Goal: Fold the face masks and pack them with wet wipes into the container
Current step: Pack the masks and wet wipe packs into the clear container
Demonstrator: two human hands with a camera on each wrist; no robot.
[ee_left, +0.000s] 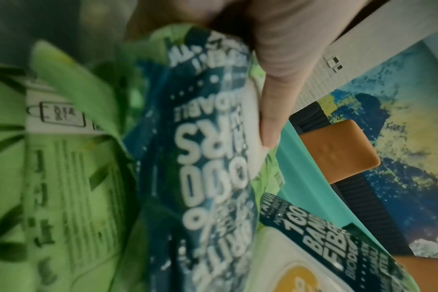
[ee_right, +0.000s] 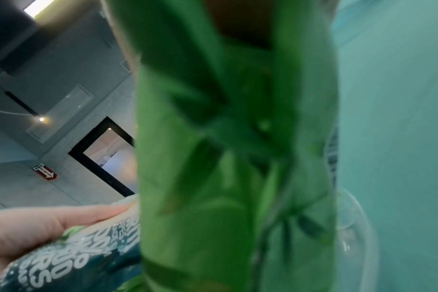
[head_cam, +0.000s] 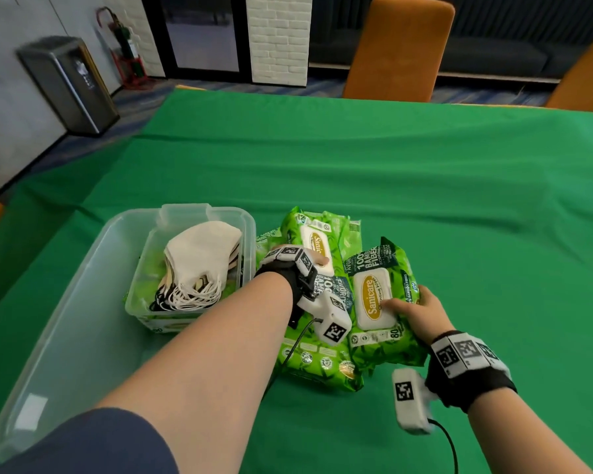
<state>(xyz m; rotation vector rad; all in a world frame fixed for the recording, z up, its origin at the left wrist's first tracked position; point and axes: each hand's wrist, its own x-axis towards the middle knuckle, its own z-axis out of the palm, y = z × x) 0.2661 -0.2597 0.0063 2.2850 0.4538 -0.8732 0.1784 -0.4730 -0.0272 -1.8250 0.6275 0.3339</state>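
- Right hand (head_cam: 420,311) is gripping the near wipes pack (head_cam: 379,302), thumb on its lid, probably to lift it.
- Left hand (head_cam: 308,260) is clasping the far pack (head_cam: 317,244).
- Folded masks (head_cam: 202,261) are lying in the container (head_cam: 83,268), leaving room beside them.

Even, bright indoor light fills the head view, with soft shadows and lines bent at the edges. Both wrist views are dimmer, blurred and out of focus close up.
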